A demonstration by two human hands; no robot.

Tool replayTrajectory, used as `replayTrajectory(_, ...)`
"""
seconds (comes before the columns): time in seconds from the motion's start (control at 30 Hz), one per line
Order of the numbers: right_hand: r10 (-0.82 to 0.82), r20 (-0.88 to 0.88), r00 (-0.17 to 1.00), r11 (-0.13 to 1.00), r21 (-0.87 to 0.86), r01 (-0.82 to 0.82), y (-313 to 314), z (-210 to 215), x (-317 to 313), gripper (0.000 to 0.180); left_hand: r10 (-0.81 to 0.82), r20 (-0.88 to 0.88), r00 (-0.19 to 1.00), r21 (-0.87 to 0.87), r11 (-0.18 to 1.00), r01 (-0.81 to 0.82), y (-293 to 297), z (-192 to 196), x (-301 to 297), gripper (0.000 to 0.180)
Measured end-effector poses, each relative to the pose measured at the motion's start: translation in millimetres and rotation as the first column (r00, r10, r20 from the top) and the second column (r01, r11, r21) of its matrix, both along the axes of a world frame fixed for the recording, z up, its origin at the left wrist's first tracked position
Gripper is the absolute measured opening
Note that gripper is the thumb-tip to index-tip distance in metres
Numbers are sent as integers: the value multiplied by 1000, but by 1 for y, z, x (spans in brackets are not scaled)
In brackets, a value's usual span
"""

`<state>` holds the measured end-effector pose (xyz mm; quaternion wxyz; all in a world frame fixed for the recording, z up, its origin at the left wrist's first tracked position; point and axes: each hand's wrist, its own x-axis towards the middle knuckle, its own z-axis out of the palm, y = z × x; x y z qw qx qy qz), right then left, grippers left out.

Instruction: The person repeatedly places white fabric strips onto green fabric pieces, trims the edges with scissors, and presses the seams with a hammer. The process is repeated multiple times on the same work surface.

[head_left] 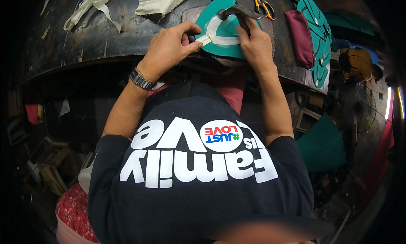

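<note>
Left hand is half open, thumb at the pale strip on the green piece; right hand grips the dark hammer.

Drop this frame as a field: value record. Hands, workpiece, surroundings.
left hand: thumb at the end of a pale strip
right hand: holds a hammer
workpiece: green piece, partly hidden by the hammer
surface: dark, worn table
right side: orange-and-black scissors, maroon pouch-like item, overlapping green cutouts
top left: pale cloth scraps
</note>
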<state>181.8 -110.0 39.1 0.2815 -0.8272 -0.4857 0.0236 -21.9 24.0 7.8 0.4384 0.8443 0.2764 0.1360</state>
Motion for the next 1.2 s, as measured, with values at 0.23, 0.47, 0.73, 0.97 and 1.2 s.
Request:
replayTrajectory(0.23,-33,-19,999,995,89,34,0,-5,25,41,4,-12,1000,0,1000,-4,2,2,1,35)
replayTrajectory(0.47,-54,37,998,998,40,53,-6,-13,62,40,-24,-29,999,16,1000,25,3,5,2,36)
replayTrajectory(0.73,-422,181,888,904,156,397,-98,-42,92,40,68,224,972,-377,926,22,4,-5,-21,36)
replayTrajectory(0.97,-114,91,989,973,212,93,-73,-26,88,57,153,547,823,-381,921,82,28,-22,4,30)
replayTrajectory(1.2,233,-138,963,958,-138,-252,7,-6,89,81,100,482,870,-396,911,116,26,-43,9,30)
